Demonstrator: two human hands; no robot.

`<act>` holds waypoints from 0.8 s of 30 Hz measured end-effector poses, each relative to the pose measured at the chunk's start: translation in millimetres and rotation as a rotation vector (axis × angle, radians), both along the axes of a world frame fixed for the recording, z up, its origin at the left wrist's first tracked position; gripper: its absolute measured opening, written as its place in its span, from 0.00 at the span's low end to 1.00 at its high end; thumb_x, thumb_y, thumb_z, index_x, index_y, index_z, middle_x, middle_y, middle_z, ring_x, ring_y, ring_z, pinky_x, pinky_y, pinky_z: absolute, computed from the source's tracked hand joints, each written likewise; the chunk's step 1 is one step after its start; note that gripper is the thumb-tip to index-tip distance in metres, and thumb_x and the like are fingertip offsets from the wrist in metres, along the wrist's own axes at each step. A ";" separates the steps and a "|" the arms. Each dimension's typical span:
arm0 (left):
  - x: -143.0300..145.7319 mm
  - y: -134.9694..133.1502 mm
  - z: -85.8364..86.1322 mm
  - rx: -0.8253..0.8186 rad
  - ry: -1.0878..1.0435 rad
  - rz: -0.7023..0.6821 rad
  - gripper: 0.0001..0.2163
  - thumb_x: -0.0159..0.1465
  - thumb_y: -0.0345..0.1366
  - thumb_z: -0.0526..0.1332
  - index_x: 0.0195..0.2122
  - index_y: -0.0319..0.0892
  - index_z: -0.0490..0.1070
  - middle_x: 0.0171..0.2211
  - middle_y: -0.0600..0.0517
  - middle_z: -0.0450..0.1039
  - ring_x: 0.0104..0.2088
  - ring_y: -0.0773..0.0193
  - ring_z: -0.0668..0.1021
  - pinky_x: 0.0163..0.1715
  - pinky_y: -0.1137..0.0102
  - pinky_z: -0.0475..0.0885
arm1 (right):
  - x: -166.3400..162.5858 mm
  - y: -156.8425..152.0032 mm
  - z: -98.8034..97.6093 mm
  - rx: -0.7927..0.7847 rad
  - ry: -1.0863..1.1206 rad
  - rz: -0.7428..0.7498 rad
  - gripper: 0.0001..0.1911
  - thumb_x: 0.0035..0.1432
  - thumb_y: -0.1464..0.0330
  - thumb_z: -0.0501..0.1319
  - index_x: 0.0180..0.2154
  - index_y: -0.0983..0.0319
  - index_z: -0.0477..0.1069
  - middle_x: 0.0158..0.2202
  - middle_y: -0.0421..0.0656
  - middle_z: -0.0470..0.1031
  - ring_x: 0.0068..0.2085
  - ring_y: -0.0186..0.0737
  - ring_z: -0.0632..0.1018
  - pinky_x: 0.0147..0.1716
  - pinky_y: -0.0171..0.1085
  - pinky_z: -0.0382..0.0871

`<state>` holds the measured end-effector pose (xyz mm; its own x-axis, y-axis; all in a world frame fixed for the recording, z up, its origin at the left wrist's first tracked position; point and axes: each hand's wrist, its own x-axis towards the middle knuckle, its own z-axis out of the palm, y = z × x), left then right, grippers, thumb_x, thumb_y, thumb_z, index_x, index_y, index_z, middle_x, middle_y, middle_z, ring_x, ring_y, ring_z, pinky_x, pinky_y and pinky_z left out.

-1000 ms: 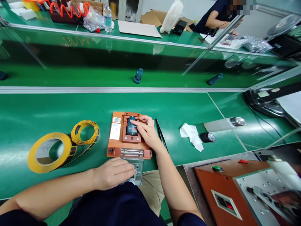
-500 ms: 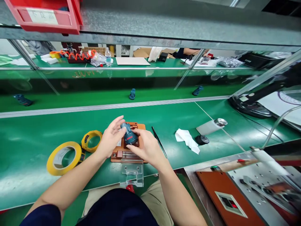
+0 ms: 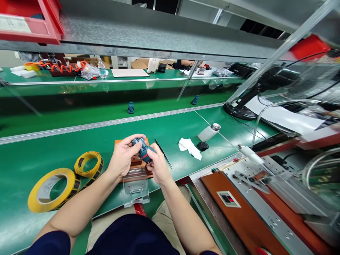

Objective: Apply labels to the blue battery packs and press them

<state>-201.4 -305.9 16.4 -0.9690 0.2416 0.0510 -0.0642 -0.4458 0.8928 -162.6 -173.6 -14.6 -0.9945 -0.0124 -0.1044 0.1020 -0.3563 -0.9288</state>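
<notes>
Between both hands I hold a dark blue plastic tool housing [image 3: 143, 153] with red lettering, tilted above the bench. My left hand [image 3: 125, 154] grips its upper left end, the thumb lying on top. The lower right end is pinched by my right hand [image 3: 157, 162], its thumb near the lettering. Beneath them sits an orange-brown fixture [image 3: 135, 162], partly hidden by my hands. A clear plastic plate [image 3: 136, 191] extends from its front over the bench edge. Just right of the fixture lie thin black tweezers [image 3: 164, 154].
Left are a yellow tape roll [image 3: 34, 193] and a coiled yellow label strip [image 3: 79, 163]. Right are a white cloth [image 3: 190, 148], black cap [image 3: 203, 146] and white bottle [image 3: 207, 134]. A machine [image 3: 252, 184] stands at right. More blue housings [image 3: 130, 107] sit on the green strip behind.
My view has swung to the right. The housing has been turned in my hands, and the left fingers, spread apart before, have closed around its end.
</notes>
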 end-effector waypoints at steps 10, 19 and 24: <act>-0.7 4.2 -5.1 -0.365 0.244 0.253 0.15 0.67 0.48 0.61 0.30 0.41 0.72 0.28 0.55 0.70 0.30 0.67 0.70 0.32 0.74 0.66 | 10.4 -12.4 14.0 -0.138 -0.197 0.166 0.28 0.59 0.41 0.56 0.38 0.59 0.65 0.19 0.33 0.61 0.18 0.27 0.54 0.15 0.26 0.41; -7.2 0.1 -0.5 -0.669 0.377 0.294 0.13 0.66 0.40 0.59 0.25 0.42 0.67 0.26 0.55 0.67 0.31 0.65 0.70 0.37 0.70 0.64 | 15.2 -5.6 -1.3 0.727 0.246 0.055 0.20 0.71 0.54 0.48 0.49 0.61 0.67 0.39 0.46 0.75 0.37 0.42 0.76 0.36 0.38 0.68; -8.4 -1.6 -2.3 -0.709 0.390 0.259 0.13 0.67 0.40 0.58 0.26 0.43 0.67 0.27 0.54 0.68 0.32 0.64 0.71 0.38 0.70 0.65 | 13.8 -8.5 -2.5 0.701 0.208 0.102 0.18 0.67 0.56 0.55 0.50 0.62 0.67 0.38 0.44 0.76 0.37 0.41 0.76 0.37 0.38 0.70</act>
<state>-209.9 -307.6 14.1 -0.9426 0.1154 0.3135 0.3334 0.2691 0.9036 -148.7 -182.1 -17.1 -0.9921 -0.1055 0.0686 -0.0999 0.3294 -0.9389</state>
